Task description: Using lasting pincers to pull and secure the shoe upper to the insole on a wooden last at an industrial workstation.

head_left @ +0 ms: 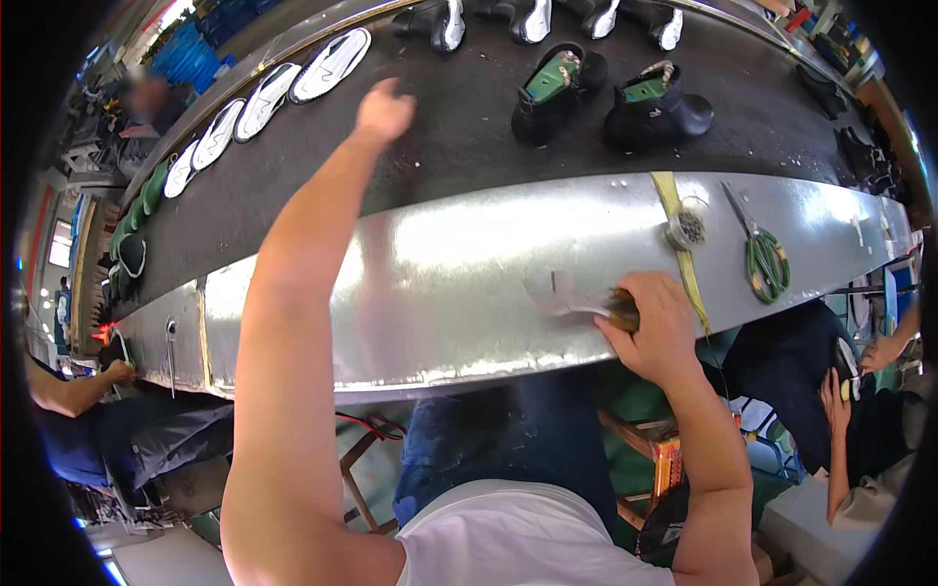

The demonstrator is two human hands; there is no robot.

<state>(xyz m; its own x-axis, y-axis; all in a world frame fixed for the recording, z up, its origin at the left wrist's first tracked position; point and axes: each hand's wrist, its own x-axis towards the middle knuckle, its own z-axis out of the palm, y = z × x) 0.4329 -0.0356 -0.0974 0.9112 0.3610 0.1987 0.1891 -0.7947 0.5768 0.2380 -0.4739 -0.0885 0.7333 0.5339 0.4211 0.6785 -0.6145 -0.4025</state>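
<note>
My left hand is stretched out over a dark conveyor belt, a little to the right of a row of white shoe soles or uppers. Motion blurs its fingers, so I cannot tell whether they hold anything. Above the shiny metal bench, my right hand is closed round the brown handle of a metal-headed hand tool. The tool's head points left and is smeared. Two black shoe uppers on green lasts stand on the belt beyond the bench.
Scissors with green handles lie at the bench's right, beside a round dish of small metal pieces and a yellow strip. More black-and-white shoes line the belt's far edge. Other people's hands are at both sides.
</note>
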